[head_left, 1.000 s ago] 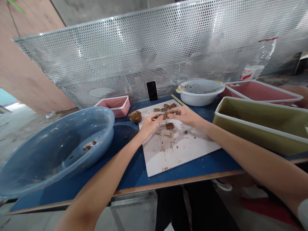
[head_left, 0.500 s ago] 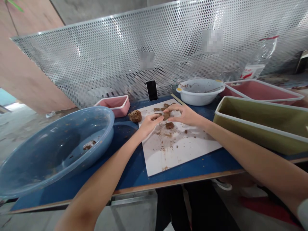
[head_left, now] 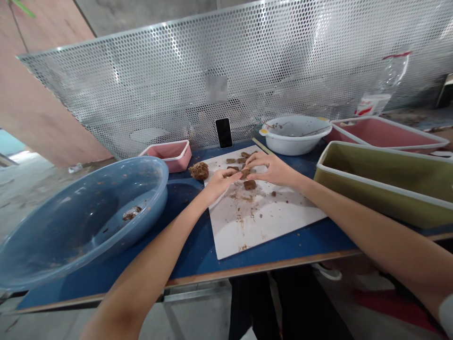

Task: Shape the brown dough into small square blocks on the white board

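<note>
Table [head_left: 194,257]: blue top, wood-coloured front edge, dirt specks. Room, L to R: pinkish pillar [head_left: 46,94] over grey concrete floor [head_left: 28,189]; then perforated metal panel [head_left: 141,85] spanning the far side, grey concrete wall [head_left: 148,14] behind it.

On the table, L to R: blue basin [head_left: 71,200] with a wet-looking brown lump [head_left: 132,213] inside; small pink tub [head_left: 179,165]; rough brown clump [head_left: 199,170] against the white board's left edge; phone [head_left: 223,132] propped upright behind; white board [head_left: 279,226], smeared and crumb-strewn; stick [head_left: 262,146] at its far edge; white basin [head_left: 293,146]; bottle [head_left: 378,89] toward the back; big pink tray [head_left: 385,134]; olive trough [head_left: 371,189].

Held brown piece [head_left: 245,174]: small, matte, clay-like, over the board's far half. Left hand [head_left: 217,184] pinches its near-left side, thumb against it; right hand [head_left: 271,169] has fingertips closed on the other side. Exact shape hidden by fingers.

Counts: basins 2 (blue, white), pink containers 2, clump 1, phone 1, board 1, trough 1, bottle 1. Loose brown pieces: at least 4 small ones behind the hands, plus 1 front block [head_left: 250,184] just nearer.
</note>
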A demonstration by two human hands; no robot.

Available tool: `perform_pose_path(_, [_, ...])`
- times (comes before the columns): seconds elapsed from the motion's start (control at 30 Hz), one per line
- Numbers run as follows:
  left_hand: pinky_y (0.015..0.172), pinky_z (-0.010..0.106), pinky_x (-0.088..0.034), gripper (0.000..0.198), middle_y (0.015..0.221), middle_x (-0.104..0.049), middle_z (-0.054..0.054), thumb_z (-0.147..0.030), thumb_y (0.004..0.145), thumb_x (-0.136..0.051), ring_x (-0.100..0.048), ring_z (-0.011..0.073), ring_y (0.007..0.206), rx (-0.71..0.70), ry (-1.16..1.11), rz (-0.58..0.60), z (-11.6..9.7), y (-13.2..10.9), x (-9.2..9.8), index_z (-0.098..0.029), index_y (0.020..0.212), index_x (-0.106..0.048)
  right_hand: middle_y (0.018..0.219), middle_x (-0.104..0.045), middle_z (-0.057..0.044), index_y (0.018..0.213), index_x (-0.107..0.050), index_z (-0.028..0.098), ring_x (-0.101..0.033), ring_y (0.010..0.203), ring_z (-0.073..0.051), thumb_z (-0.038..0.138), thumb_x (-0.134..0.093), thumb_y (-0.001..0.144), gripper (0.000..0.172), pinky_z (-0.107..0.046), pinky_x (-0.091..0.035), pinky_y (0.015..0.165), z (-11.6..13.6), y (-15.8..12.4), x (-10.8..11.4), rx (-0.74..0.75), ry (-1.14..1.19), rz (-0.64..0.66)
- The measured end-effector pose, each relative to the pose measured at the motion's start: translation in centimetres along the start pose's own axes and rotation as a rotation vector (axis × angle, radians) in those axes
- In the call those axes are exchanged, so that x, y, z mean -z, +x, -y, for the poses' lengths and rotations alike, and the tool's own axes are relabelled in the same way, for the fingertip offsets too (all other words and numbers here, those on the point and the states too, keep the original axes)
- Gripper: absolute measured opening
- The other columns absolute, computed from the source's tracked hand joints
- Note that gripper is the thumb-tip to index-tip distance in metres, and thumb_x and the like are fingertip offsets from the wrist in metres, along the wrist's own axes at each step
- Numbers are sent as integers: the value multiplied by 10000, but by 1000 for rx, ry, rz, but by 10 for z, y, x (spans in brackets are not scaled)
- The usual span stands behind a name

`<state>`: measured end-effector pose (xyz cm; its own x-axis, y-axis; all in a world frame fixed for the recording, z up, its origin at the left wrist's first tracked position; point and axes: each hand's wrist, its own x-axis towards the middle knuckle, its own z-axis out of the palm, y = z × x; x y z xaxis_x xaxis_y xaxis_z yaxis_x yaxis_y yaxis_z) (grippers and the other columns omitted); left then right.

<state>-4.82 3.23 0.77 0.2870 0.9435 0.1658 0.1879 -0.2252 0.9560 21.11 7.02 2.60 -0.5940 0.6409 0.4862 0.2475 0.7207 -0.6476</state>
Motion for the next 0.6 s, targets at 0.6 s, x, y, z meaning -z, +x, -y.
perform_pose_path(0.6, [1057,481,-557,450,1043,-822,118,-638,1043,-761,-752,307,1040,-276,445,-101,8,8,-3,-219,907,-850,1223,-796,-116,1014,-869,290,-704,1250,-371,596,-765,1002,323,-608,-533,1164,-25,2,-3,7,-205,55])
